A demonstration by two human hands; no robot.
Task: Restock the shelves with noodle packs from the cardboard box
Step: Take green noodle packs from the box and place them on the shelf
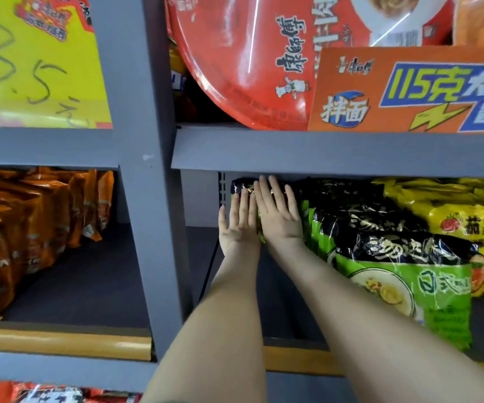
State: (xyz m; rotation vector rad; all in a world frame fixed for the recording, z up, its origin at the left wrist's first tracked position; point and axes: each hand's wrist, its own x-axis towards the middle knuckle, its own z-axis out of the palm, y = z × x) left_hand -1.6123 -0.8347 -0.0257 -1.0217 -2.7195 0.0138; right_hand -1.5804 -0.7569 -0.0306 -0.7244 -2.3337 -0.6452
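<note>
I am pushing a green-and-black noodle pack (pixel 240 184) toward the back of the lower shelf (pixel 290 315), at the left end of the row of green packs (pixel 395 257). My left hand (pixel 239 228) and right hand (pixel 278 219) are both lying flat on it, with the fingers straight and a little apart, not curling around anything. To do this step well, I think I should be pressing evenly with both palms, so that the pack is standing in line with its neighbours and not sliding toward the open side on the left. My hands are covering most of the pack, so I cannot tell if it is leaning. The cardboard box is not in view, and the yellow packs (pixel 453 216) are cut off at the right edge.
</note>
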